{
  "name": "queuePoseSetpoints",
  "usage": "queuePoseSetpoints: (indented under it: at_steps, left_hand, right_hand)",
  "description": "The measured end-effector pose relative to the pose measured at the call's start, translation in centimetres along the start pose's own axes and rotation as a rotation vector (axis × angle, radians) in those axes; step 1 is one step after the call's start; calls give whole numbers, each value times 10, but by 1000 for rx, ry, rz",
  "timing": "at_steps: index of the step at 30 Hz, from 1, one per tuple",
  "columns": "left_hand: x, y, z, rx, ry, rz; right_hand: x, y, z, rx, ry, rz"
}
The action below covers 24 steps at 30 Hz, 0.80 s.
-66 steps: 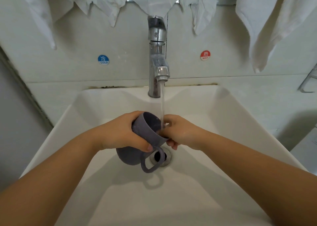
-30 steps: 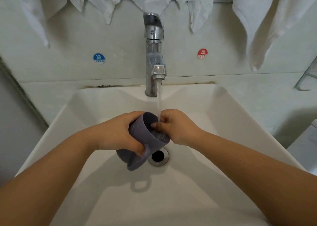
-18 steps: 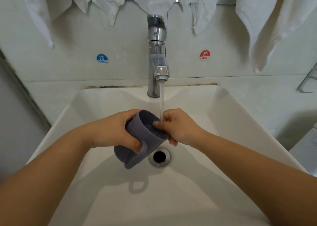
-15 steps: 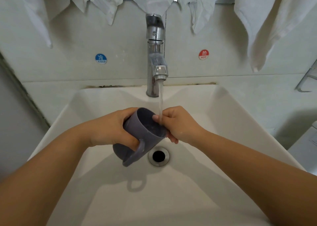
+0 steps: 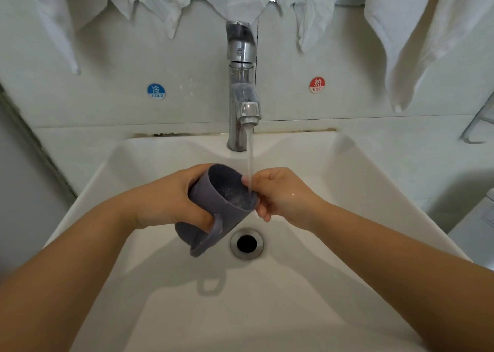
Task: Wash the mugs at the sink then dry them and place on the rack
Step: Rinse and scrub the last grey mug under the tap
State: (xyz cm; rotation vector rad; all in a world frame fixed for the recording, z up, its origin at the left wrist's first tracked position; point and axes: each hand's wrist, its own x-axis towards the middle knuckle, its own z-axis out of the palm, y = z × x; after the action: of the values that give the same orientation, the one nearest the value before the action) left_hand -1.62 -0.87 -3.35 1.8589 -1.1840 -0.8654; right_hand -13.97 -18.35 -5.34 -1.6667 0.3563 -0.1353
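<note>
White tile and a row of hanging white cloths (image 5: 165, 1) frame the back wall, with a blue COLD sticker (image 5: 156, 91) and a red HOT sticker (image 5: 317, 85) flanking the chrome tap (image 5: 242, 84). Water runs in a thin stream (image 5: 250, 162) straight down toward the white sink (image 5: 347, 170), and right under it sits the action.

Left hand (image 5: 171, 199) has the grey mug (image 5: 222, 199), fingers wrapped round its body, one fingertip tucked by the handle (image 5: 211, 234), which points down toward the near edge of the basin. That mug is held in the air over the middle of the bowl, just left of the drain (image 5: 247, 243), tilted so its mouth faces up and right, and that tilt looks deliberate, letting the stream fall inside at the rim. You can see droplets glinting within.

Right hand (image 5: 278, 194) is at the rim's right side, fingers curled, fingertips at the lip right where the water lands; it seems to be rubbing the edge, though whether it pinches the wall I cannot tell for certain. A towel (image 5: 417, 31) hangs at the upper right, handy for drying. At the far right edge, part of a metal frame (image 5: 478, 127) shows; I can't say if that's the rack.

I'd call this mid-wash, drying and racking yet to come.
</note>
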Motion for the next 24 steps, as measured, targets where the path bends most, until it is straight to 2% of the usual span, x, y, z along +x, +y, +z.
queuePoseSetpoints:
  at_steps: [3, 5, 7, 11, 13, 15, 20, 24]
  left_hand:
    - [-3, -1, -5, -9, 35, 0]
    - [-3, -2, -6, 15, 45, -4]
    - [-2, -2, -2, 52, 28, -7]
    - [2, -3, 6, 93, 1, -14]
    - [3, -3, 7, 89, 9, -16]
    - [3, -2, 7, 59, 24, -7]
    - [3, 0, 9, 77, -11, -14]
    - [3, 1, 12, 38, -70, -44]
  right_hand:
    - [0, -1, -2, 233, -168, 103]
    - [0, 0, -4, 259, -221, 158]
    - [1, 1, -5, 108, -180, 153]
    - [1, 2, 3, -371, 5, 51]
    - [4, 4, 7, -515, 83, -10]
    - [7, 4, 7, -563, 146, -59]
    - [3, 2, 11, -667, 67, -101]
    - [5, 0, 11, -684, 109, -126]
